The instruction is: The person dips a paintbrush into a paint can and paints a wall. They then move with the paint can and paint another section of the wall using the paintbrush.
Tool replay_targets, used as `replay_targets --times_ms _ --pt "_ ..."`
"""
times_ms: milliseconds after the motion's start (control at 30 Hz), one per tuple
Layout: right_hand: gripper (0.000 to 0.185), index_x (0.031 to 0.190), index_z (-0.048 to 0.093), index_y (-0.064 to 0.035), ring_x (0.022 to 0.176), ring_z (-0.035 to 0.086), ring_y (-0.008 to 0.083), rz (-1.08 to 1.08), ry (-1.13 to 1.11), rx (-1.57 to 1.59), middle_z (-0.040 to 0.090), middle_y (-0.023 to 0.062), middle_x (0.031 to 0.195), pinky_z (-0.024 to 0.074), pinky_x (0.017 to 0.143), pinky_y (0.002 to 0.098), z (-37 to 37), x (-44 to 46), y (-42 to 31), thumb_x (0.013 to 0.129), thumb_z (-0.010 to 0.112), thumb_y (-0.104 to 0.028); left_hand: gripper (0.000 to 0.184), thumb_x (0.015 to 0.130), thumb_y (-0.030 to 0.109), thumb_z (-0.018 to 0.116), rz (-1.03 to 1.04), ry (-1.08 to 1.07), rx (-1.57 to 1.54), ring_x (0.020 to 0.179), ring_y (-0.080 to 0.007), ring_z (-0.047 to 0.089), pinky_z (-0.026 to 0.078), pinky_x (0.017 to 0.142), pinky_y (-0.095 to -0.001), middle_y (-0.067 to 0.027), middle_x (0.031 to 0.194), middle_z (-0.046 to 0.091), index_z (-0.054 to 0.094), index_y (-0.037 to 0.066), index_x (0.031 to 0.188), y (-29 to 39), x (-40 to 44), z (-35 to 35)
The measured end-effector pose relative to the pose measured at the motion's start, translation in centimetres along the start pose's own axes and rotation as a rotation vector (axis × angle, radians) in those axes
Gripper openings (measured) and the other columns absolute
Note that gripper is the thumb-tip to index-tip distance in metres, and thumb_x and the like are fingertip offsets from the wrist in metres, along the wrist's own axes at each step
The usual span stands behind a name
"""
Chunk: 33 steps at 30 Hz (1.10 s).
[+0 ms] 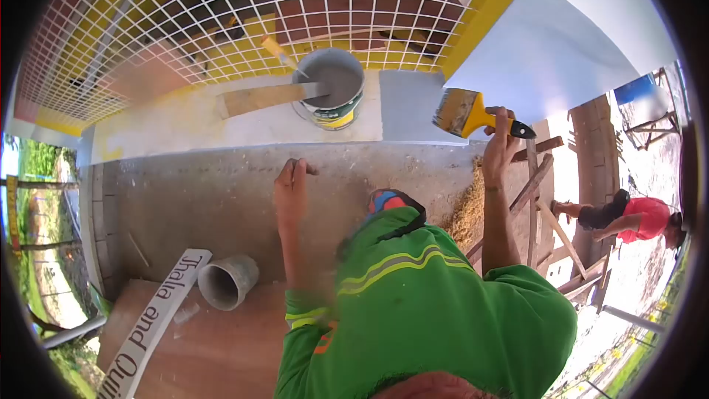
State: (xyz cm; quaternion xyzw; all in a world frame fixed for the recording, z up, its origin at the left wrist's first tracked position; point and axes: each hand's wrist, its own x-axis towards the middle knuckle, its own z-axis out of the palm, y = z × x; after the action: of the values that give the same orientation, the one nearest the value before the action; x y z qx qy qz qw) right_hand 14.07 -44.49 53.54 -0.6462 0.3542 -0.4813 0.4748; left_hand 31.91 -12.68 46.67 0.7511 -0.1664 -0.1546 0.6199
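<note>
Paintbrush (471,114) in the right hand (502,139), gripped firmly by its yellow-and-black handle, its bristles over the ledge's (410,109) grey stretch near the front edge. Bare floor (199,185) leaves room before the ledge. There the left hand (291,186) hangs with fingers curled; I cannot tell whether it holds anything. One board (156,318) reads "Thalia and Quin", then cuts off. A bucket (334,92) stands on the ledge, white mesh (336,1) close behind.

Yellow-and-black brush (476,115), green-and-yellow bucket label (336,116), green shirt (428,318) (lime-and-grey stripes), white black-lettered sign (153,325)
</note>
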Motion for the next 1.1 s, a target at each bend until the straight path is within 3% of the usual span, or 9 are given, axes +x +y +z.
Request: replay_targets --times_ms 100,200,333,533,633,700,833,933,1100 --pt "0.027 0.089 0.062 0.0013 0.075 0.053 0.0194 -0.315 0.064 -0.402 0.055 0.0076 0.081 0.0427 0.068 0.0334 -0.5 1.9 1.8 0.092 0.053 -0.024 0.031 0.093 0.026 0.054 -0.067 0.063 0.211 0.091 -0.0234 0.061 0.046 0.082 -0.0346 -0.0145 0.098 0.065 0.059 -0.002 0.105 -4.3 3.3 -1.4" --pt "0.021 0.093 0.061 0.0013 0.077 0.054 0.0212 -0.252 0.05 -0.657 0.057 0.0117 0.087 0.044 0.072 0.0349 -0.5 2.8 4.0 0.091 0.055 -0.019 0.052 0.087 0.032 0.063 0.051 0.069 0.231 0.109 -0.0295 0.055 0.044 0.089 -0.0394 -0.0192 0.121 0.056 0.049 -0.002 0.124 -3.7 7.0 -0.4" --pt "0.013 0.099 0.06 -0.0007 0.074 0.057 0.0207 -0.082 -0.176 -0.528 0.06 0.0116 0.084 0.046 0.068 0.0327 0.7 2.5 6.4 0.09 0.055 -0.008 0.082 0.079 0.046 0.071 -0.142 0.066 0.322 0.119 -0.0304 0.048 0.043 0.095 -0.0397 -0.0191 0.138 0.042 0.034 0.0 0.137 -2.6 11.9 0.2" --pt "0.015 0.097 0.06 -0.0026 0.084 0.061 0.0351 0.015 -0.18 -0.469 0.062 0.0177 0.092 0.0482 0.076 0.0409 0.3 -1.9 5.4 0.082 0.056 -0.002 0.096 0.082 0.046 0.067 -0.444 -0.186 0.051 0.115 -0.0337 0.051 0.046 0.089 -0.0446 -0.0195 0.134 0.046 0.003 0.008 0.144 -3.4 14.6 1.2" --pt "0.022 0.1 0.057 -0.0036 0.095 0.056 0.0343 0.008 -0.019 -0.537 0.061 0.0146 0.095 0.0447 0.082 0.042 -0.5 -5.5 5.4 0.078 0.055 0.0 0.093 0.081 0.041 0.068 -0.455 -0.274 0.033 0.108 -0.0319 0.054 0.046 0.087 -0.0435 -0.0188 0.128 0.048 0.008 0.016 0.146 -2.7 14.3 1.1" --pt "0.025 0.101 0.06 -0.005 0.087 0.056 0.0293 -0.013 0.158 -0.526 0.058 0.0112 0.087 0.0458 0.078 0.0393 -0.5 -8.1 2.4 0.076 0.057 0.002 0.097 0.08 0.048 0.067 -0.525 -0.313 0.112 0.107 -0.0333 0.054 0.046 0.085 -0.0453 -0.0198 0.132 0.045 0.006 0.017 0.147 -4.5 14.7 0.5" --pt "0.027 0.101 0.057 -0.0022 0.09 0.055 0.0335 0.006 0.377 -0.496 0.056 0.0152 0.092 0.0433 0.08 0.0413 0.0 -14.8 -2.1 0.075 0.055 0.002 0.092 0.081 0.059 0.059 -1.094 -0.927 0.321 0.111 -0.0366 0.053 0.049 0.089 -0.0496 -0.0173 0.131 0.045 0.008 0.018 0.146 -12.3 18.8 -1.7" --pt "0.029 0.101 0.056 -0.0022 0.09 0.054 0.034 0.089 0.527 -0.526 0.056 0.0151 0.091 0.043 0.08 0.042 0.1 -20.0 -3.2 0.073 0.055 0.003 0.075 0.091 0.051 0.048 -1.175 -1.276 0.353 0.113 -0.0349 0.053 0.05 0.09 -0.0488 -0.0203 0.132 0.043 0.022 0.003 0.142 -24.2 24.0 -1.3" --pt "0.028 0.1 0.056 -0.0034 0.09 0.055 0.0355 0.204 0.842 -0.526 0.056 0.0158 0.091 0.0429 0.078 0.0427 1.4 -27.7 -3.4 0.072 0.055 0.001 0.061 0.097 0.04 0.043 -0.721 -1.879 0.38 0.106 -0.0323 0.058 0.051 0.088 -0.0444 -0.0236 0.119 0.054 0.035 -0.011 0.13 -25.5 26.3 2.7"
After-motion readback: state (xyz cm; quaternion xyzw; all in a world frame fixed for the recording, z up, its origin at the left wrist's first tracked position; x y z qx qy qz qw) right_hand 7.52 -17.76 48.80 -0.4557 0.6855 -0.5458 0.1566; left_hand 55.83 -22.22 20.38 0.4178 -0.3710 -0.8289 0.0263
